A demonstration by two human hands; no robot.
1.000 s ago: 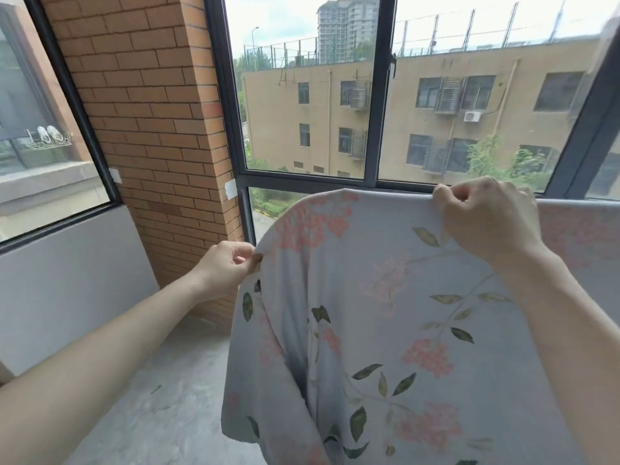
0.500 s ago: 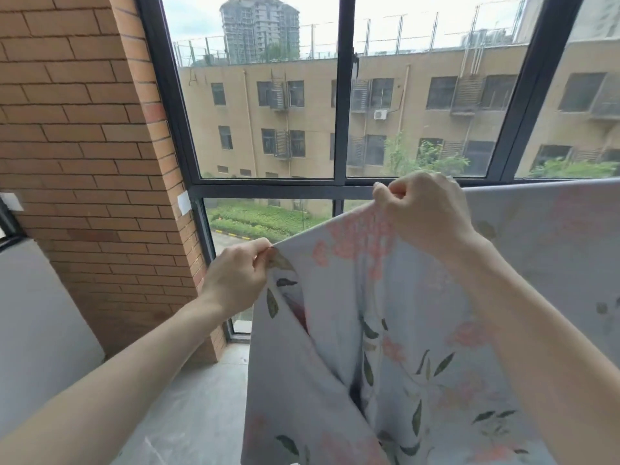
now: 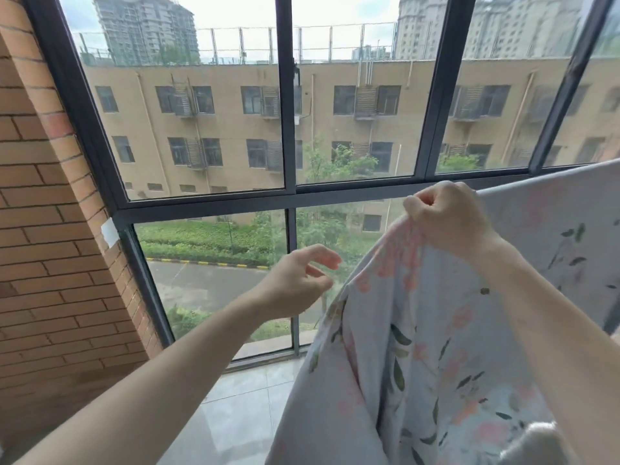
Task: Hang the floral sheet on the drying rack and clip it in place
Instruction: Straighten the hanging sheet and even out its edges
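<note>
The floral sheet (image 3: 419, 347) is pinched at its top edge by the right hand (image 3: 446, 219) — soft, limp cloth, best gripped along the hem; the left hand (image 3: 298, 280) is spread, just beside it.

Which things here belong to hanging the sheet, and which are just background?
Job: floral sheet; right hand gripping its top edge; left hand, open beside the sheet, holding nothing.

Background: window frame; brick wall; tiled floor.
</note>
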